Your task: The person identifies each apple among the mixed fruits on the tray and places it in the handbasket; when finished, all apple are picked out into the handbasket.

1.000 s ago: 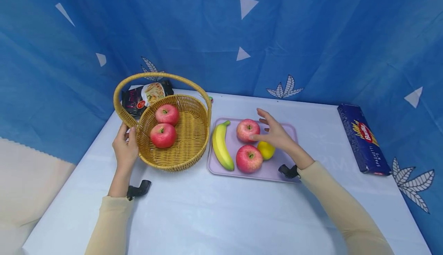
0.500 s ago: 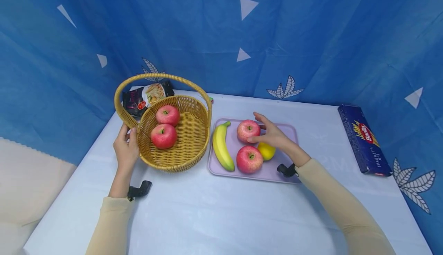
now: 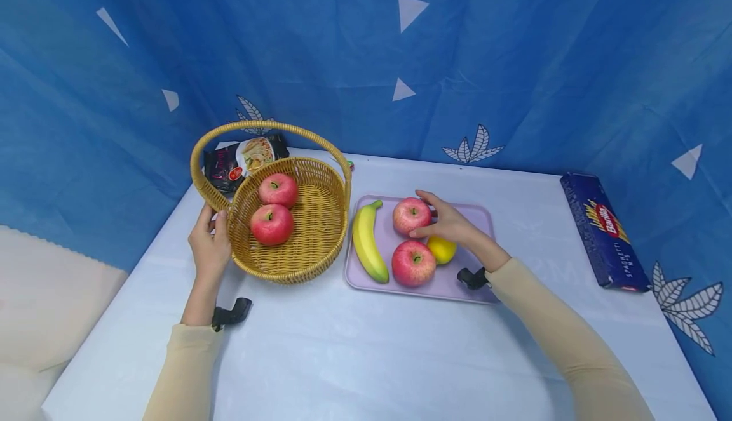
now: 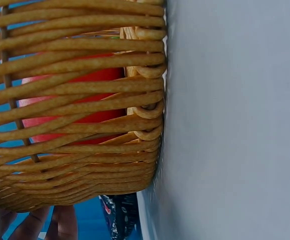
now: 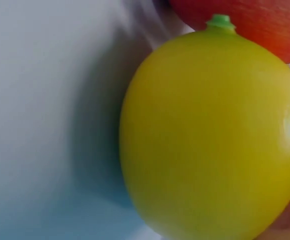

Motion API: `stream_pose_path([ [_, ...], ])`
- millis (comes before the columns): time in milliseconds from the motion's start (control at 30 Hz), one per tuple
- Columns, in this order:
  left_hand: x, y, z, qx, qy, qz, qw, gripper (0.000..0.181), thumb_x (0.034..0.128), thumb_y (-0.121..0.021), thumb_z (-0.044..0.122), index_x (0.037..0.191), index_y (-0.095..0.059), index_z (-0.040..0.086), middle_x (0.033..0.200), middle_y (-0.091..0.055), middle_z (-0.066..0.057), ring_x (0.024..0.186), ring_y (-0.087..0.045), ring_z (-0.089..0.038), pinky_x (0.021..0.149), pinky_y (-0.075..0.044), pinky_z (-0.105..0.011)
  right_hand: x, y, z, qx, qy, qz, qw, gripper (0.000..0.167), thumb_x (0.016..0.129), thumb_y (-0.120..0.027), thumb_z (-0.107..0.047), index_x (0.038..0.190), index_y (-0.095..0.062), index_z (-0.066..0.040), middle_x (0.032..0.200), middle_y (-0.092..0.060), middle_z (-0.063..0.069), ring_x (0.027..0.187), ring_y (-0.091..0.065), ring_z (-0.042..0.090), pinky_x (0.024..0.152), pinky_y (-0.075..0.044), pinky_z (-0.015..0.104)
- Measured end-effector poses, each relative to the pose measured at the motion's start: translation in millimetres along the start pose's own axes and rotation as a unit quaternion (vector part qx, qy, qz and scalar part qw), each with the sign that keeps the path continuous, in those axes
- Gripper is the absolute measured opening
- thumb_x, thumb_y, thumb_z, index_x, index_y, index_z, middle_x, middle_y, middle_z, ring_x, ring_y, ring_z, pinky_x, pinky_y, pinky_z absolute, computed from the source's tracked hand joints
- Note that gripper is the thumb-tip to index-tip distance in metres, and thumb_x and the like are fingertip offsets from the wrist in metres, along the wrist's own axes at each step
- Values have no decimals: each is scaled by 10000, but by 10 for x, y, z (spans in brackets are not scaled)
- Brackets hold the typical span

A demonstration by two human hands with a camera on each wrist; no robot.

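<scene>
In the head view my left hand rests against the left side of a wicker basket with a tall arched handle. Its fingers lie along the outside of the weave in the left wrist view. Two red apples sit inside the basket. My right hand reaches over a lilac tray, its thumb and fingers curved around the rear apple. A second apple is in front of it. Beneath the hand lies a yellow lemon; left of the apples is a banana.
A black noodle packet lies behind the basket on the left. At the far right is a blue spaghetti box. Blue curtain hangs behind the white table.
My right hand has moved slightly left and closed in around the rear apple, which stays in place on the tray. The left hand and basket have hardly moved.
</scene>
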State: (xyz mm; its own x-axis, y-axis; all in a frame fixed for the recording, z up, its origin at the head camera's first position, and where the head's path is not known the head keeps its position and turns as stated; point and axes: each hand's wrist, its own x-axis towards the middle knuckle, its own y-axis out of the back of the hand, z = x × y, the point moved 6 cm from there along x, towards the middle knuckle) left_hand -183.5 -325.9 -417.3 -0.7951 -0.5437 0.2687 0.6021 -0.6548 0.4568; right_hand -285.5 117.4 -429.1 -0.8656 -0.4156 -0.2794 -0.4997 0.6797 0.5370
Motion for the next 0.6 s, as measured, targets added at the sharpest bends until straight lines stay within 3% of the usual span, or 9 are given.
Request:
stream_pose_path([
  [433, 6, 11, 11, 47, -84, 39, 9999, 417, 1057, -408, 276, 1463, -467, 203, 1376, -584, -92, 1039, -610, -223, 686, -422, 8, 43, 0, 58, -157, -31, 182, 9997, 893, 779, -820, -257, 1519, -327, -173, 1463, -453, 140, 1284, -447, 359, 1057, -457, 518],
  [600, 6, 5, 4, 70, -57, -10, 10000, 426, 1058, -405, 283, 1477, -448, 219, 1396, -571, -84, 1110, -620, -281, 753, -507, -68, 50, 9, 60, -180, -19, 281, 9994, 871, 774, -827, -268, 1502, -358, -174, 1430, -482, 136, 1254, -468, 350, 1048, -467, 509],
])
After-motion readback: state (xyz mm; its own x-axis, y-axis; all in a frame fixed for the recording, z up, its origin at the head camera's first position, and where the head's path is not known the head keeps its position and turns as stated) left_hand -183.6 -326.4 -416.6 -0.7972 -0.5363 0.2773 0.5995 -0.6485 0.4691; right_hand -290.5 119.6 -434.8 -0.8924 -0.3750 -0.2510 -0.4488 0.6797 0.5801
